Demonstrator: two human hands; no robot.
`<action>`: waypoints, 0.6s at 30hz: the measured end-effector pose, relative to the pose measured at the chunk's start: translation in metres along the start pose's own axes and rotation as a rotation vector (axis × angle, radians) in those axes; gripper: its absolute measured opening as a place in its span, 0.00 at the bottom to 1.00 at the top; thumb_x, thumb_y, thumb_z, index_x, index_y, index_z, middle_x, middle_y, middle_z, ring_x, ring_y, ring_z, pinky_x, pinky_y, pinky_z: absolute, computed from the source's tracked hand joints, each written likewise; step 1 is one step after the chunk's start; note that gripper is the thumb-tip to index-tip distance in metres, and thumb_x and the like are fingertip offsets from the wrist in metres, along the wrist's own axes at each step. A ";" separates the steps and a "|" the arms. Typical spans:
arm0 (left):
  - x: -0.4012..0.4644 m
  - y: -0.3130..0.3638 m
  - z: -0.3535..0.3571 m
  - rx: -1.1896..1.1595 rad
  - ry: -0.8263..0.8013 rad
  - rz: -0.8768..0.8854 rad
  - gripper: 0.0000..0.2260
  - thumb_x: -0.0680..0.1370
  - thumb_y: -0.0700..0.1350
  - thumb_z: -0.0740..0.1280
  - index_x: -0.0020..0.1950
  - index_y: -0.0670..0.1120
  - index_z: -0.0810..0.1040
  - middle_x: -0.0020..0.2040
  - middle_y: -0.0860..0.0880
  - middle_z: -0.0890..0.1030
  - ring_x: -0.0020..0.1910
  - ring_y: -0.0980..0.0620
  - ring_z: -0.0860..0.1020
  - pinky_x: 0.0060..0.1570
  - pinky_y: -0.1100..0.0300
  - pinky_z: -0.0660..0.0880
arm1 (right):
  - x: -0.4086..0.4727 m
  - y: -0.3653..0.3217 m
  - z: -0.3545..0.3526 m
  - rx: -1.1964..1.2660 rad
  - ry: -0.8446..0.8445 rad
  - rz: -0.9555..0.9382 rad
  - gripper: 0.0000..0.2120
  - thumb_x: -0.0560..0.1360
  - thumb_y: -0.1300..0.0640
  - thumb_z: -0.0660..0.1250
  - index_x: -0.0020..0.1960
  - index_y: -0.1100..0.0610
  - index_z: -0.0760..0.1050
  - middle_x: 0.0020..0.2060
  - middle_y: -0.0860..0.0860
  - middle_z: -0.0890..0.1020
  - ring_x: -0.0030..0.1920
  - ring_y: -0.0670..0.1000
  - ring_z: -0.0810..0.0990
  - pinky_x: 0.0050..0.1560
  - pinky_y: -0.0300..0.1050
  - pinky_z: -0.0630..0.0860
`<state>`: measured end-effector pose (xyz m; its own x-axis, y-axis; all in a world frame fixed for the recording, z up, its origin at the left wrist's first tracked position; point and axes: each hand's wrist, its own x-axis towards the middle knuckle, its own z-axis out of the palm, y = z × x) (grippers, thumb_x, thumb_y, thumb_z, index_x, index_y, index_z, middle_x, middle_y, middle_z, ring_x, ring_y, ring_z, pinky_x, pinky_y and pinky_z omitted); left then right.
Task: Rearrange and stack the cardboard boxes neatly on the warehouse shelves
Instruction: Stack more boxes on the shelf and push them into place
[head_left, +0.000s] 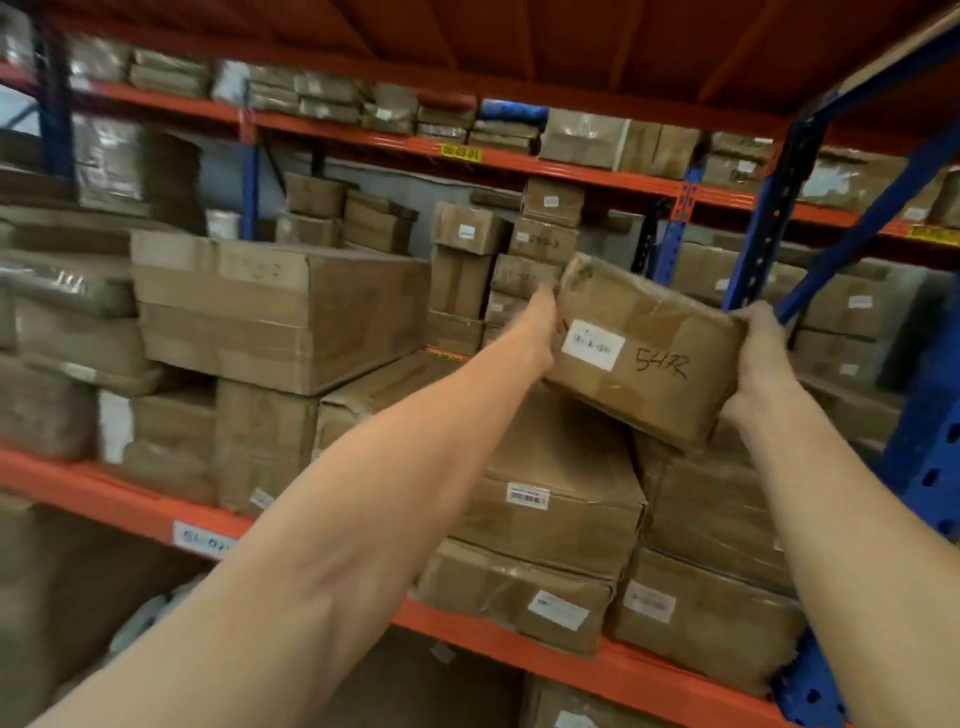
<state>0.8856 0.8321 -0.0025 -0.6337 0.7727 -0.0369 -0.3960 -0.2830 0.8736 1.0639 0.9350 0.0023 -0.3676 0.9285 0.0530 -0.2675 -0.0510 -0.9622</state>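
A taped cardboard box (654, 332) with a white label and handwritten black marks is held tilted, its lower edge close over the stacked boxes (561, 499) on the middle shelf. My left hand (537, 332) grips its left end and my right hand (761, 358) grips its right end. Both forearms reach up from the bottom of the view. Behind the held box stands a column of small boxes (543, 239).
A large carton (280, 312) lies left of centre on other boxes. Orange shelf beams (130, 499) run across. A blue upright (779, 208) with a diagonal brace rises right behind the held box. The upper shelf (519, 161) carries flat parcels.
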 end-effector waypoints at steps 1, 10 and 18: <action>0.003 -0.008 -0.012 -0.047 0.039 0.013 0.31 0.79 0.68 0.62 0.72 0.47 0.75 0.58 0.41 0.86 0.53 0.38 0.85 0.57 0.38 0.81 | -0.002 0.001 0.014 -0.056 0.019 -0.035 0.19 0.72 0.38 0.66 0.57 0.48 0.79 0.55 0.53 0.86 0.59 0.58 0.82 0.59 0.57 0.76; 0.000 0.008 -0.139 -0.028 0.401 0.143 0.36 0.78 0.69 0.63 0.75 0.45 0.69 0.56 0.43 0.85 0.50 0.42 0.85 0.55 0.46 0.83 | -0.022 0.053 0.120 -0.070 -0.101 0.025 0.18 0.73 0.42 0.68 0.60 0.49 0.77 0.53 0.56 0.86 0.55 0.59 0.83 0.60 0.61 0.79; -0.033 0.065 -0.247 0.929 0.623 0.029 0.24 0.84 0.60 0.53 0.55 0.40 0.76 0.49 0.38 0.84 0.45 0.36 0.84 0.44 0.44 0.84 | -0.056 0.102 0.233 -0.232 -0.153 -0.137 0.34 0.82 0.37 0.60 0.84 0.40 0.54 0.82 0.54 0.64 0.77 0.63 0.66 0.76 0.66 0.65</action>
<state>0.7164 0.6477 -0.0645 -0.9598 0.2798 -0.0200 0.1094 0.4391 0.8918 0.8501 0.7924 -0.0366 -0.4770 0.8536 0.2092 -0.1199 0.1726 -0.9777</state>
